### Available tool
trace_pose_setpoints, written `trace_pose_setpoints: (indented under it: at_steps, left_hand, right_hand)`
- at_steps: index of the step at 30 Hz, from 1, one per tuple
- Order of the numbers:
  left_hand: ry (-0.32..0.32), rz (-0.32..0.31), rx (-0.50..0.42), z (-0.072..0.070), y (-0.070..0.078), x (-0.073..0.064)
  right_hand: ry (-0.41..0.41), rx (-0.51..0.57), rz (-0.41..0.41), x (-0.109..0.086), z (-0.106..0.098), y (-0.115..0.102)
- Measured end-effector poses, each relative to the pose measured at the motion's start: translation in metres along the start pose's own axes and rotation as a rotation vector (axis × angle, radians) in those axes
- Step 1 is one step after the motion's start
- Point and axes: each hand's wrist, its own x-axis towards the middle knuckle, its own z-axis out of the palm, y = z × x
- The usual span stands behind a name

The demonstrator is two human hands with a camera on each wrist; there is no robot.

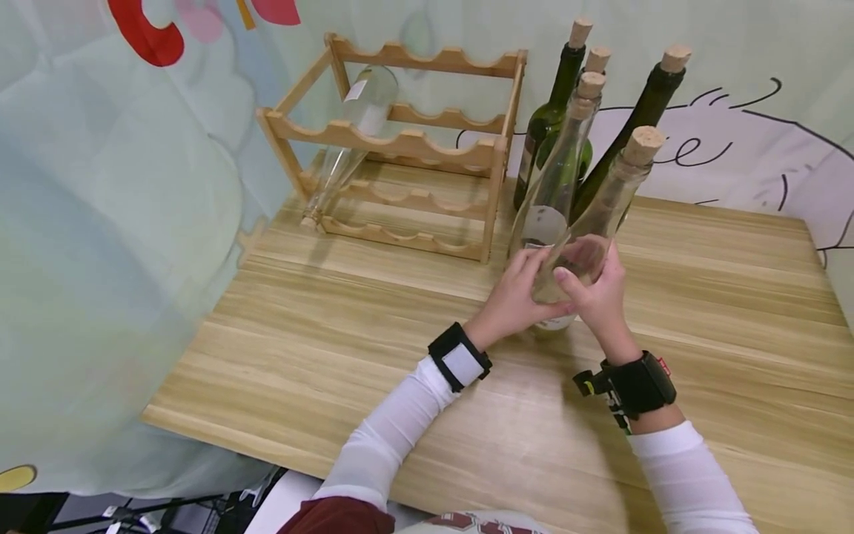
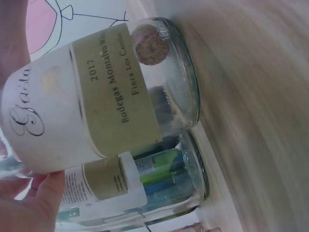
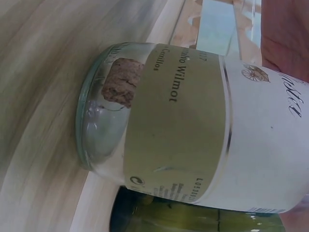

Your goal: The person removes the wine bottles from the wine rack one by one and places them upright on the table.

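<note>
Both hands hold one clear glass wine bottle [image 1: 608, 194] in the head view, its body between them and its neck tilted to the right. A cork stopper [image 1: 643, 145] plugs its mouth. My left hand [image 1: 512, 298] grips the left side low on the body; my right hand [image 1: 603, 293] wraps the right side, thumb in front. In the left wrist view the bottle's white and olive label [image 2: 113, 87] shows, with a loose cork [image 2: 150, 44] inside near the base. The right wrist view shows the same loose cork [image 3: 122, 82]. The base is close over the wooden table.
Behind stand another corked clear bottle [image 1: 548, 196] and several green bottles [image 1: 554, 115]. To the left is a wooden wine rack [image 1: 400, 144] with one clear bottle [image 1: 370, 104] lying slanted in it, neck toward me. A printed cloth [image 1: 133, 222] hangs along the table's left and back.
</note>
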Motion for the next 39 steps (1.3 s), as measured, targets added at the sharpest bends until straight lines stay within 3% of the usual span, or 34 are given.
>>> trace_pose_setpoints:
  at_steps: [7,13,25,39]
  left_hand:
    - [-0.031,-0.027,0.087,0.000,0.003,0.008]
    - [-0.051,-0.037,0.138,0.000,0.006,0.015]
    - [0.018,0.021,0.176,0.005,0.007,0.023]
    - [0.010,-0.003,0.209,0.008,0.008,0.031]
  right_hand:
    - [0.006,-0.019,-0.008,0.005,-0.001,-0.012]
    - [0.005,0.030,-0.008,0.009,-0.003,-0.017]
    - [0.011,0.074,0.015,0.017,-0.009,-0.009]
    - [0.023,0.040,0.026,0.023,-0.013,-0.004]
